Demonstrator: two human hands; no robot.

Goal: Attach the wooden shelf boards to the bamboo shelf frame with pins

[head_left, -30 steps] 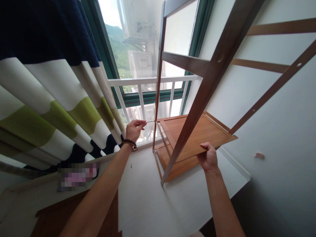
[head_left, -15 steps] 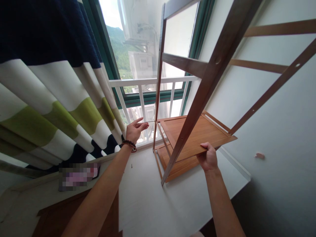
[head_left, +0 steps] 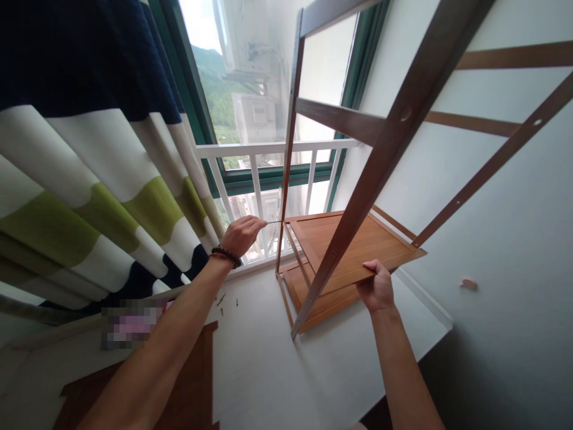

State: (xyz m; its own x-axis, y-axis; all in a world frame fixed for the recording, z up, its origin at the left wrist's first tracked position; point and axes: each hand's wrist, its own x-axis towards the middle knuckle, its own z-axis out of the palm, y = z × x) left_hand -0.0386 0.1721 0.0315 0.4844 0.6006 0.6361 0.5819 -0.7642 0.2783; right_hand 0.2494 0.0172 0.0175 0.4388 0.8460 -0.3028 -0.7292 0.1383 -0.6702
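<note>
A brown wooden shelf rack (head_left: 358,185) stands on the white ledge, with a shelf board (head_left: 358,245) set between its posts and another board below. My left hand (head_left: 245,234), back upward, is closed around a thin metal rod that looks like a hex key (head_left: 274,222). Its far end meets the rack's left rear post at the height of the upper board. My right hand (head_left: 377,286) grips the front edge of that board, thumb on top and fingers underneath. What the left fingers cover of the key is hidden.
Several screws (head_left: 221,303) lie on the white ledge (head_left: 259,370). Another brown wooden panel (head_left: 197,370) lies under my left forearm, near a blurred pink item (head_left: 132,325). A striped curtain (head_left: 111,197) hangs left; a white railing (head_left: 268,146) and window stand behind.
My left hand has rolled over from stretched fingers to a closed, back-up grip on the key. My right hand keeps its hold on the board; the rack has barely shifted.
</note>
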